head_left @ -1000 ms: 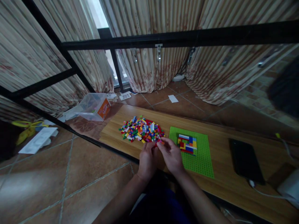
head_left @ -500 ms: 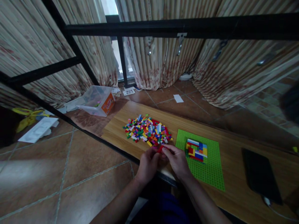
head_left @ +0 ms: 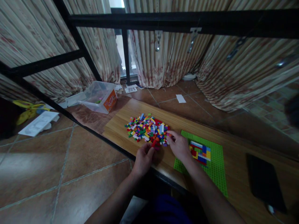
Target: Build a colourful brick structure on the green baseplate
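Observation:
My left hand (head_left: 143, 158) is closed, with a red toy building brick (head_left: 154, 143) pinched between thumb and fingertips. It is just in front of a loose heap of many-coloured bricks (head_left: 146, 130) on the wooden tabletop. At the heap's right edge is my right hand (head_left: 179, 146), its thumb and forefinger a little apart among the bricks. To the right lies a green studded baseplate (head_left: 216, 168), partly covered by my right forearm. On it sits a low, roughly square build of coloured bricks (head_left: 201, 152).
A dark tablet (head_left: 265, 180) with a white cable lies at the table's right. Beyond the left end stands a clear plastic bin (head_left: 94, 107) with an orange label. A black metal rail (head_left: 105, 141) runs along the near edge. White packaging (head_left: 38, 124) lies on the tiled floor.
My right hand has let go of the red brick and moved up to the heap's right edge. My left hand keeps the brick. The camera view has shifted slightly.

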A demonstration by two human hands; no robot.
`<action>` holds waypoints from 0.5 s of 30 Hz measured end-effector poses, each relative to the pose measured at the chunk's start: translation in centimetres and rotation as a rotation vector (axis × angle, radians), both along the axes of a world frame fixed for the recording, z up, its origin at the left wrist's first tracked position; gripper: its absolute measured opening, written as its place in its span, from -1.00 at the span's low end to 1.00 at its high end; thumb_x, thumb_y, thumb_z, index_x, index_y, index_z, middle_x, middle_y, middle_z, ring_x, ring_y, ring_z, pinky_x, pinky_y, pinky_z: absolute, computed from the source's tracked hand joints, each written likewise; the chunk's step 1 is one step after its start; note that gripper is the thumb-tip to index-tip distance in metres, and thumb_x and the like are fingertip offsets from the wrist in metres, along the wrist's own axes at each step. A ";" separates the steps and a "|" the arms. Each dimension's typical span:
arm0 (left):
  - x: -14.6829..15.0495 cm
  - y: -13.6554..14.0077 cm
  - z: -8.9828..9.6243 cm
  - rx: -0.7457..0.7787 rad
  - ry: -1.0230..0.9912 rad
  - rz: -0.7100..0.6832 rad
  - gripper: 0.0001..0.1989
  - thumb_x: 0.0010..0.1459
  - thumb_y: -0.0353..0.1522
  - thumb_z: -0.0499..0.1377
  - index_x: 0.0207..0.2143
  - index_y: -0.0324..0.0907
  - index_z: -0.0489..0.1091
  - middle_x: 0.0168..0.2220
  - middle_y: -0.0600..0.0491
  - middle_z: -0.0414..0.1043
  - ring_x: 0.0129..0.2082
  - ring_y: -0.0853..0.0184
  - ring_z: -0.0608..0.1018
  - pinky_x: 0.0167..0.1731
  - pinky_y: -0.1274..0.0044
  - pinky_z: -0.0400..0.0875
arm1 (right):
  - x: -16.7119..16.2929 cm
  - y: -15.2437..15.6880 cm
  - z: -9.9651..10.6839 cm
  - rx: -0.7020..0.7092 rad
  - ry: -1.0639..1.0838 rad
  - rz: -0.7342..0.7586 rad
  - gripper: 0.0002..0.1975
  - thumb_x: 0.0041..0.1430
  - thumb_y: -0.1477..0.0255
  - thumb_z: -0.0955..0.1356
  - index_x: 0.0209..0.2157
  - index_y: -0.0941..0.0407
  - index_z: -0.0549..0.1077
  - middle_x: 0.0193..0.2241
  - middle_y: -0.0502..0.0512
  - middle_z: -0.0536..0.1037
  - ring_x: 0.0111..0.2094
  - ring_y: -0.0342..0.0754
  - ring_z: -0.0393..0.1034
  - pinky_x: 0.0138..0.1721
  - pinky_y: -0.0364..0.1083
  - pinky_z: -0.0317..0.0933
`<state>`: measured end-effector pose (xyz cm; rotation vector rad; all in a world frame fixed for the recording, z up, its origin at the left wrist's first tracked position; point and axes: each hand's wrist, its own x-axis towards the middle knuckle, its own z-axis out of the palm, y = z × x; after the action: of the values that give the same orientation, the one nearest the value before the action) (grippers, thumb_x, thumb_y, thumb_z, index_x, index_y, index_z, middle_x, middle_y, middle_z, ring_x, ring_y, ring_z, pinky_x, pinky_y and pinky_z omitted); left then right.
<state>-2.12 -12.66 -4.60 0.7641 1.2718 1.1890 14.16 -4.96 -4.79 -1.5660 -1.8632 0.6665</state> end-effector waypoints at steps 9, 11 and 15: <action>1.7 -0.8 1.0 -0.059 -0.040 -0.118 -0.69 0.06 -0.18 0.22 -0.25 -0.23 0.36 -0.47 0.11 0.44 -0.58 0.43 0.46 -0.54 0.60 0.35 | -0.2 -4.9 1.1 0.119 0.269 -0.071 -0.73 0.21 0.41 0.27 -0.09 0.11 0.50 -0.12 0.18 0.54 -0.19 -0.03 0.46 -0.13 -0.03 0.36; 2.5 -1.2 1.0 -0.075 -0.077 -0.184 -0.69 0.06 -0.18 0.22 -0.26 -0.22 0.35 -0.49 0.12 0.43 -0.56 0.42 0.47 -0.51 0.59 0.37 | 0.0 -6.6 1.4 0.095 0.293 -0.002 -0.68 0.20 0.42 0.28 -0.01 0.10 0.45 -0.04 0.19 0.50 -0.18 -0.04 0.46 -0.14 -0.04 0.38; 3.7 -1.9 1.1 -0.128 -0.095 -0.279 -0.71 0.07 -0.19 0.20 -0.28 -0.23 0.38 -0.49 0.12 0.42 -0.53 0.43 0.47 -0.48 0.60 0.36 | 1.5 -9.2 1.6 0.019 0.241 0.062 -0.57 0.15 0.46 0.31 0.08 0.07 0.38 0.04 0.16 0.45 -0.08 -0.01 0.43 -0.05 0.00 0.36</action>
<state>1.62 -14.58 -3.45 0.7544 1.1103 0.8995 15.64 -14.18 -3.18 -1.3553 -1.7383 0.8235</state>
